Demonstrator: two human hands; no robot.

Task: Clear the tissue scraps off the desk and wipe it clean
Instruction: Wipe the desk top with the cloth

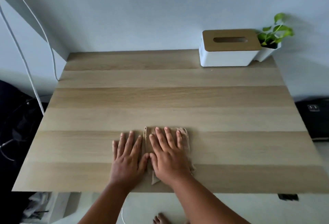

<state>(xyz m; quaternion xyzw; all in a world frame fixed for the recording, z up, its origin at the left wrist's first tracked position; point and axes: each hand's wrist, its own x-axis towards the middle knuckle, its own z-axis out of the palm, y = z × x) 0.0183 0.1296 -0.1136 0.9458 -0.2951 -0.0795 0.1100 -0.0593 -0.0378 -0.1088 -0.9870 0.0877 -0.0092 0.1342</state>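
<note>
Pale striped wood forms the desk [160,97], the largest item in view and the surface that carries everything else. At its far right corner stands one white tissue box [229,48] with a wooden lid, and one small potted plant [272,42] sits just beside it, nearer the right edge. No tissue scraps are visible anywhere on the wood, so the clearing step appears complete and the wiping step is judged to be in hand. One beige folded cloth [147,145] lies flat near the front edge, slightly right of centre, with its long axis running from the front edge toward the far edge. Two hands rest on this area. The right hand [169,156] lies flat on top of the cloth with fingers straight and spread, pressing it down rather than gripping it; the cloth extends past the fingertips and past the wrist. The left hand [128,157] lies flat with straight fingers just to the left of the cloth, its thumb side touching or nearly touching the cloth's left edge; whether part of the cloth lies beneath it cannot be told. The right hand is therefore the one in control of the cloth. The unwiped run of desk lies mainly ahead, toward the far edge, and to both sides.
</note>
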